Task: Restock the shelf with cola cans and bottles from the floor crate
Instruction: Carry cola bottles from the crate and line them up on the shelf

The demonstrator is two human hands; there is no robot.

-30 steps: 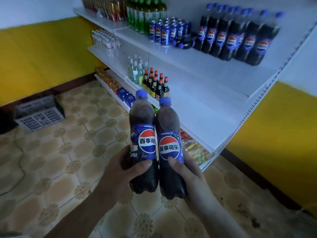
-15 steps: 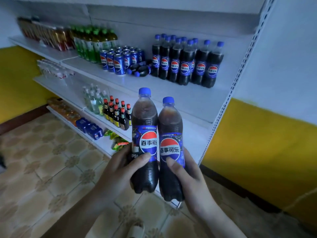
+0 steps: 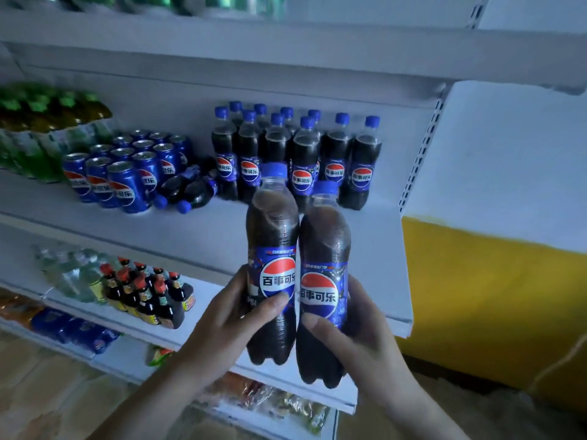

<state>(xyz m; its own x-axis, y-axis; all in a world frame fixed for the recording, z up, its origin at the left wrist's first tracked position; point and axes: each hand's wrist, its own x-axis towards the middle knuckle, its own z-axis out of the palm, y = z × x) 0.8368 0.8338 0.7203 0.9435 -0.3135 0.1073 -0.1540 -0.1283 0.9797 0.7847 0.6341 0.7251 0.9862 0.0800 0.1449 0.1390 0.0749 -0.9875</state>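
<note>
left hand (image 3: 222,319) curled round the left cola bottle (image 3: 272,236), right hand (image 3: 362,341) round the right cola bottle (image 3: 324,246)

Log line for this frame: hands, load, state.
left hand: holds left bottle | right hand: holds right bottle | both: upright, side by side, not yet on cola shelf

Two bottles (image 3: 273,274) side by side, touching, in front of the shelf (image 3: 365,236) — on it, cans (image 3: 120,176) left, standing bottles (image 3: 298,154) right, two lying bottles (image 3: 190,190) between.
</note>
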